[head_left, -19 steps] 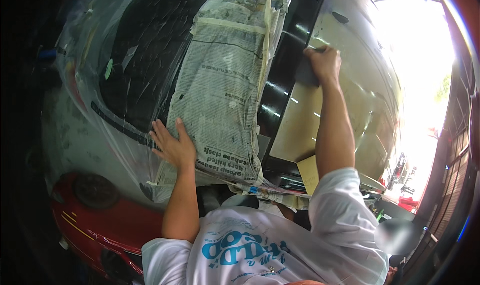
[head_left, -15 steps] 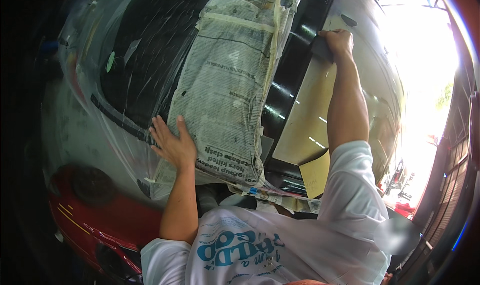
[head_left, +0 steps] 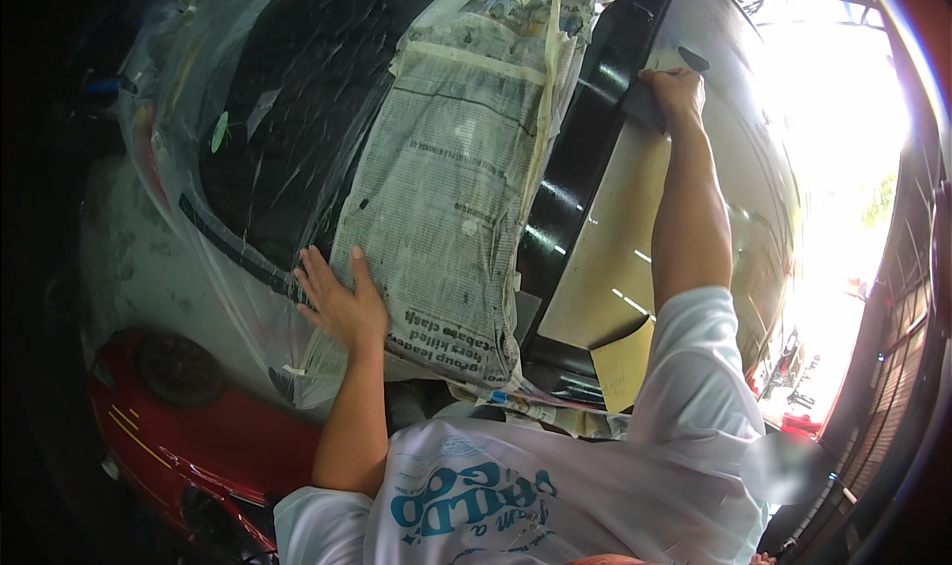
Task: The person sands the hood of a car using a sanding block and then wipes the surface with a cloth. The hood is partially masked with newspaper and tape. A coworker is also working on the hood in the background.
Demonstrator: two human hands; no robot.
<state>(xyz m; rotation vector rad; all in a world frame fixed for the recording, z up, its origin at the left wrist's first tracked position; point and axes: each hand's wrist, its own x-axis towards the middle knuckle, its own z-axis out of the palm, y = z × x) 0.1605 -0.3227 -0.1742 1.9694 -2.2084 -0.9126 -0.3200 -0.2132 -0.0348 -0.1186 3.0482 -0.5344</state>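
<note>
My right hand (head_left: 680, 95) reaches far forward over a car's glossy gold panel (head_left: 603, 236). Its fingers are closed on a dark grey piece of sandpaper (head_left: 643, 107), which lies at the border of the gold panel and a glossy black strip (head_left: 567, 173). My left hand (head_left: 349, 312) rests with spread fingers at the near left edge of newspaper masking (head_left: 436, 188), partly over clear plastic film. That hand holds nothing. A yellow sheet (head_left: 623, 372) with a folded edge lies near my right upper arm.
Clear plastic film (head_left: 263, 307) covers the dark glass (head_left: 297, 109) at the left. A small dark fin (head_left: 694, 59) stands on the gold panel beyond my right hand. A red car (head_left: 198, 431) stands at the lower left. Bright daylight enters at the right.
The whole view has shifted slightly. My right hand, with the sandpaper, is a little closer to the dark fin. My left hand keeps its place on the masking.
</note>
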